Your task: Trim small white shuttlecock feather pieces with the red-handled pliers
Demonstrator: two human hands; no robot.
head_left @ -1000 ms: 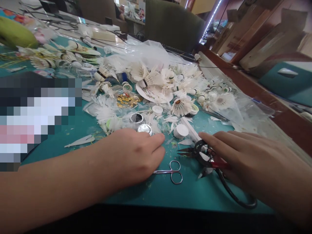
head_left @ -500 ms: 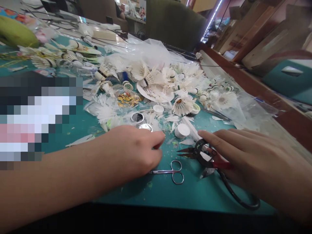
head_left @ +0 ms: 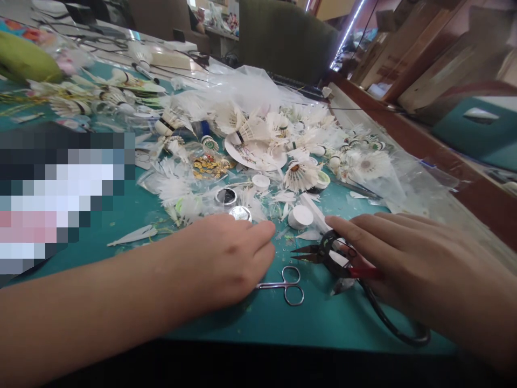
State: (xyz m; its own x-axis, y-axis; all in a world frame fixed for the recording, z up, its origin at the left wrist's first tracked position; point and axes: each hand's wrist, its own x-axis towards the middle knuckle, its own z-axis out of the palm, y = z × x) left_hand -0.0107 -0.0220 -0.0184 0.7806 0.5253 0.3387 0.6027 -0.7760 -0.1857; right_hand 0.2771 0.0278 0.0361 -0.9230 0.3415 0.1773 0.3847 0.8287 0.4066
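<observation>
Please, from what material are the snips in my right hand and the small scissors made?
Snips: apparently metal blades, thin, dull and brownish; the black handle has a soft sheen, so perhaps plastic or coated. Small scissors: polished metal, probably steel, because their finger loops shine.

Looking past the far edge of the table [head_left: 283, 326] to a broad dark panel [head_left: 283, 43], a brown-grey seat back [head_left: 161, 24] to its left and a cluttered desk [head_left: 223, 34] between. Catching a slanting, white-violet light strip [head_left: 348, 33] farther back. Meeting red-brown woodwork [head_left: 412, 132] beyond the right edge, then cardboard [head_left: 448, 64], a teal box [head_left: 484, 134] and a pinkish wall [head_left: 470, 8]. Falling into darkness below the near edge.
</observation>
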